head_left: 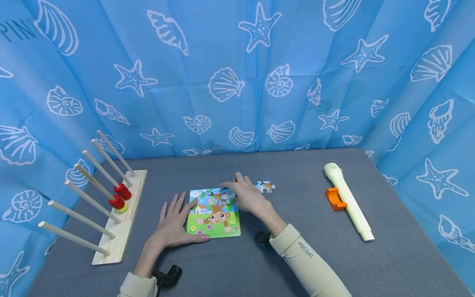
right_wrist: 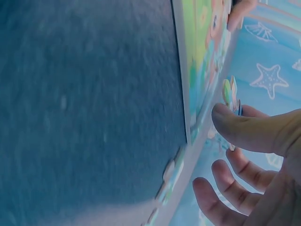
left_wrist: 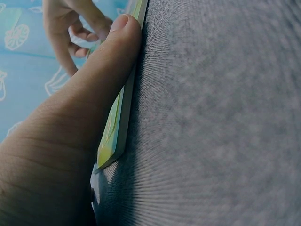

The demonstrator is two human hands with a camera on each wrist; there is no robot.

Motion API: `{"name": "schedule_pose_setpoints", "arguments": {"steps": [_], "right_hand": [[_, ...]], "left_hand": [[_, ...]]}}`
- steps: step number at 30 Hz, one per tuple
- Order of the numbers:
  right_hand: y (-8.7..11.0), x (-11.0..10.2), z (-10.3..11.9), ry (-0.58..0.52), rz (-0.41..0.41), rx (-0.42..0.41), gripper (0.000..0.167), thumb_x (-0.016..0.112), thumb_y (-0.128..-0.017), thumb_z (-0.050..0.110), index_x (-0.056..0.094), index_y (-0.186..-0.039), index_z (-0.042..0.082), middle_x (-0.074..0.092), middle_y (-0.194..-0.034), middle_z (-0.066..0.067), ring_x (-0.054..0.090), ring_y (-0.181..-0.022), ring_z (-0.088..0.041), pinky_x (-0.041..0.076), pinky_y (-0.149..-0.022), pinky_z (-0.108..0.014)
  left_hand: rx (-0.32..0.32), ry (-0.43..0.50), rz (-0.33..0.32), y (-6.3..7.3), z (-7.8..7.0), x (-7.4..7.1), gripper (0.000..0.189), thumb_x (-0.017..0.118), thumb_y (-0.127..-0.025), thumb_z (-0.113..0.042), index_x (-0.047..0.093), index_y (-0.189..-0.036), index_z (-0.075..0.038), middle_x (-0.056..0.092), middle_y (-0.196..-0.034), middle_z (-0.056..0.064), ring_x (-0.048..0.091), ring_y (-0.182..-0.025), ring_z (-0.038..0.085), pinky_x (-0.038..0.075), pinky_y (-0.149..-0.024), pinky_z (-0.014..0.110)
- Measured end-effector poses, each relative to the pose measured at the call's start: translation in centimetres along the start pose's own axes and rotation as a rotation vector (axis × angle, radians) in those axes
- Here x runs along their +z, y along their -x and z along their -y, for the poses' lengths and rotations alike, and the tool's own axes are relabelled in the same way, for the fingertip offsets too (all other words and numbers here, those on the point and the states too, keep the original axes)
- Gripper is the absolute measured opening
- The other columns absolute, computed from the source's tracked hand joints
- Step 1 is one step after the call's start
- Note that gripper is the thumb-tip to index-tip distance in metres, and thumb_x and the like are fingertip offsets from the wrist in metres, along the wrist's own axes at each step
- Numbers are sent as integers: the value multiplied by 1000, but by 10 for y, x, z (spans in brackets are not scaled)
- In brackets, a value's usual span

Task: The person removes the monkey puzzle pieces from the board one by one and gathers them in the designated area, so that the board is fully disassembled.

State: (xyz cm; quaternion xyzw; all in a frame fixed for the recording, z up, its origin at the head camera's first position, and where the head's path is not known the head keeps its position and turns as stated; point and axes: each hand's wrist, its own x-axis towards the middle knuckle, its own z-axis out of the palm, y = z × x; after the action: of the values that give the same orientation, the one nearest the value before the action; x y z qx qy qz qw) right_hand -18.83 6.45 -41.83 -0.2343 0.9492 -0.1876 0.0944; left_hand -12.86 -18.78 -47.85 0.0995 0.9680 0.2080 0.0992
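A jigsaw puzzle board [head_left: 231,233] with a monkey picture lies flat on the table. My left hand [head_left: 172,231] rests at its left side with fingers spread, the thumb [left_wrist: 110,52] along the near edge. Over the board's far right corner, my right hand [head_left: 248,196] pinches a small puzzle piece [right_wrist: 227,90] between thumb and index finger, the other fingers loosely bent. The piece is raised above the board in the right wrist view; in the head view the hand mostly covers it. Just right of that hand lie loose puzzle pieces [head_left: 265,187], partly hidden behind it.
On the left stands a wooden base [head_left: 122,231] with several upright pegs, red beads [head_left: 122,191] and a yellow bead [head_left: 123,208] on them. To the right lie a cream toy microphone [head_left: 349,200] and an orange curved block [head_left: 335,199]. A blue curtain [head_left: 237,115] hangs behind the table.
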Motion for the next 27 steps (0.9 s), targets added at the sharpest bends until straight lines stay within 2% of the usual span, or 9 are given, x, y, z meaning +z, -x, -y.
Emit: {"name": "schedule_pose_setpoints", "arguments": {"steps": [6, 12, 18, 23, 27], "right_hand": [[4, -11, -12, 0, 0, 27, 53, 66, -97, 1, 61, -143, 25, 51, -114, -11, 43, -91, -24, 39, -64, -32], [9, -21, -31, 8, 25, 63, 57, 67, -96, 0, 58, -146, 26, 53, -121, -13, 48, -97, -26, 39, -63, -33], [14, -30, -51, 12, 32, 108, 57, 68, -95, 1, 57, -147, 23, 56, -125, -14, 53, -105, -28, 48, -71, -40], [21, -40, -69, 13, 33, 129, 57, 67, -96, 0, 56, -148, 21, 55, -124, -16, 52, -104, -29, 46, -71, -40], [27, -47, -83, 14, 38, 155, 58, 66, -95, -2, 55, -149, 19, 55, -129, -19, 54, -112, -35, 51, -77, -48]], "left_hand": [[-7, 5, 3, 0, 0, 1, 123, 78, -62, -79, 36, -160, -18, 9, -172, 23, 3, -159, 48, 2, -123, 73], [-11, -3, 2, -1, 0, 1, 124, 78, -62, -80, 35, -160, -18, 9, -172, 23, 3, -159, 49, 3, -123, 73], [-7, 16, 4, 0, 1, 1, 124, 77, -64, -79, 31, -161, -18, 9, -172, 22, 3, -159, 48, 2, -123, 72], [-7, 12, 8, 0, 2, 0, 131, 77, -65, -79, 21, -164, -12, 10, -172, 23, 5, -159, 47, 3, -124, 71], [-1, 6, 7, -1, 2, -1, 131, 77, -65, -78, 22, -163, -12, 13, -171, 23, 7, -158, 48, 7, -123, 72]]}}
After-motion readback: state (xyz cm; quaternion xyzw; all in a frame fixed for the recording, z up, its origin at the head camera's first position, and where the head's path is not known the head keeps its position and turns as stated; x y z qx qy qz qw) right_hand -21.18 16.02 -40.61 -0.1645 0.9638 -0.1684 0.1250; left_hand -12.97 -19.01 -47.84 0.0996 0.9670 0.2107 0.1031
